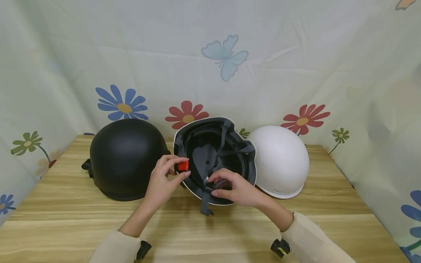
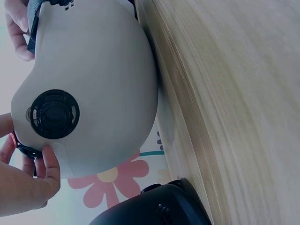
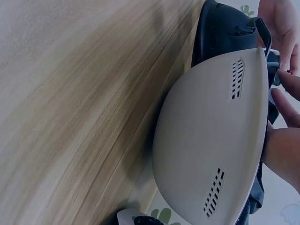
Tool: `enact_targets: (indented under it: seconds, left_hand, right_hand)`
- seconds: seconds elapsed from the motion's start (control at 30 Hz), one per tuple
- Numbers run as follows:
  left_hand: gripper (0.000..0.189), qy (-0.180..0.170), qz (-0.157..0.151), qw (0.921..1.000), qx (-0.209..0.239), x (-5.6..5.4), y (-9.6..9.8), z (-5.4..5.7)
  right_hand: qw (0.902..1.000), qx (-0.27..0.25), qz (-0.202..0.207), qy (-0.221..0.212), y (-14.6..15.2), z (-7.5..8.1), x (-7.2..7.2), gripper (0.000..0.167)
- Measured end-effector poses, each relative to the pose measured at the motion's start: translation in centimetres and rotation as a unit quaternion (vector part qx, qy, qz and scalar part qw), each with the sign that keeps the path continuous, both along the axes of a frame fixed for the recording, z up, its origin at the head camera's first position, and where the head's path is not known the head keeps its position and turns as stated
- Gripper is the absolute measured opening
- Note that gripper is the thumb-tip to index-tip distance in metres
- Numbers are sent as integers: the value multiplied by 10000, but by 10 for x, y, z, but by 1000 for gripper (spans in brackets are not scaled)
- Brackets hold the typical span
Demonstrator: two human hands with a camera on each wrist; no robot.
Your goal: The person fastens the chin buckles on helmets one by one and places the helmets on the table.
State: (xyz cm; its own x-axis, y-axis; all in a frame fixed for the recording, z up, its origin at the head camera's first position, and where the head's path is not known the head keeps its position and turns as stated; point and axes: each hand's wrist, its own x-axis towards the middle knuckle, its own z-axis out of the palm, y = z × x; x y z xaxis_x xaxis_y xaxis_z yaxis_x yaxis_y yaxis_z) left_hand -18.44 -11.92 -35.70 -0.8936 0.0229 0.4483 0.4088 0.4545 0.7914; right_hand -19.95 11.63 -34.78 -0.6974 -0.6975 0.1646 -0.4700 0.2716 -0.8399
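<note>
An upturned white helmet (image 1: 251, 140) shows its black padded inside between two other helmets. At its left rim my left hand (image 1: 163, 178) pinches a small red-and-black buckle (image 1: 183, 166) between thumb and fingers. My right hand (image 1: 238, 189) is over the lower part of the inside, with bent index finger and thumb at the grey chin strap (image 1: 205, 200). That strap hangs out over the near rim and ends in a dark clip (image 1: 207, 212). In the left wrist view, a round black dial (image 2: 55, 114) sits on the shell above my left fingertips.
A black helmet (image 1: 126, 160) stands dome up on the left, close to my left hand. Another white helmet (image 1: 283, 160) is dome up on the right, against the middle one. They rest on a wood-grain table (image 1: 184, 237), with a flowered cloth (image 1: 286, 73) behind.
</note>
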Motion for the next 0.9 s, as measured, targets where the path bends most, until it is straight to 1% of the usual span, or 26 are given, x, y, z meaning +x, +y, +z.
enact_targets:
  seconds: [0.23, 0.5, 0.73, 0.9]
  left_hand:
    - [32, -14, 10, 10000, -25, 0, 0, 1]
    - [32, 8, 43, 10000, -24, -1, -1, 1]
    - [32, -5, 24, 10000, -16, -2, -2, 0]
    - [32, -21, 26, 10000, -27, -2, -2, 1]
  right_hand:
    - [9999, -44, -146, 38, -1, 0, -1, 30]
    - [9992, -184, -364, -22, -2, 1, -3, 23]
    - [9979, -281, -522, -277, -3, 3, -3, 21]
    - [9973, -351, -510, -387, -3, 3, -2, 21]
